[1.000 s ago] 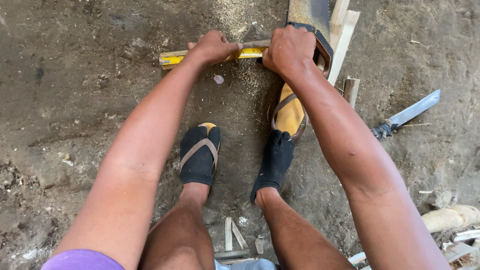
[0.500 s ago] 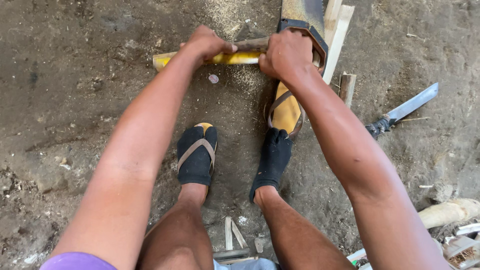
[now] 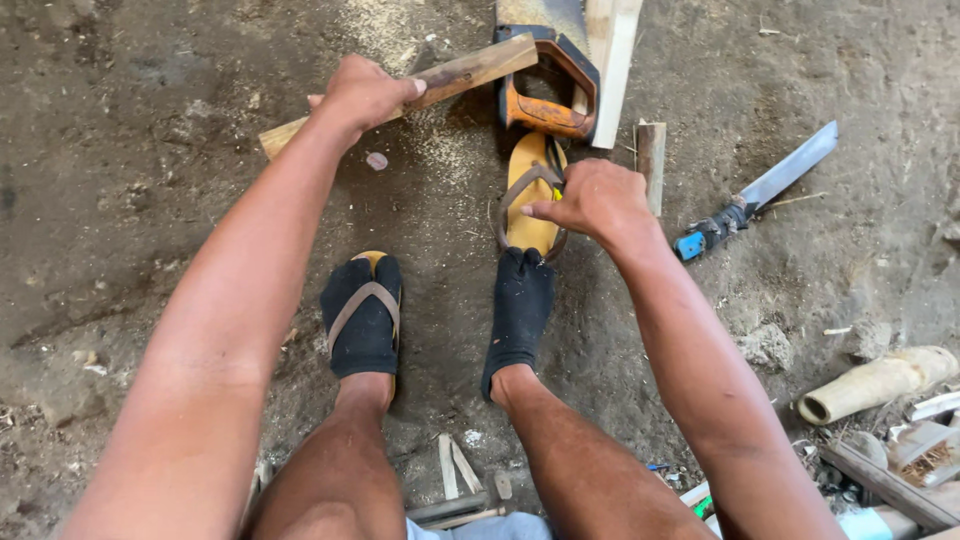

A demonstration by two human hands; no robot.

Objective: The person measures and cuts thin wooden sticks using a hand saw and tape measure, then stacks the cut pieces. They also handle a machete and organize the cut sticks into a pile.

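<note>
Two hands: left hand [image 3: 362, 92] and right hand [image 3: 597, 200]. One wooden stick [image 3: 400, 92] at upper centre. One orange-handled saw [image 3: 545, 85] at top. Two sandals: one yellow sandal [image 3: 532, 190], one under the black-socked foot [image 3: 364, 315]. One large knife [image 3: 760, 188] at right. One bamboo tube [image 3: 875, 383] at lower right.

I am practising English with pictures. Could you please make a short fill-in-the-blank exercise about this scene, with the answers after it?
1. The left hand grips a wooden ____.
2. The handsaw has an ____ handle.
3. The right hand is above a loose ____ sandal.
4. The long knife lies on the ____.

Answers: stick; orange; yellow; ground
</note>
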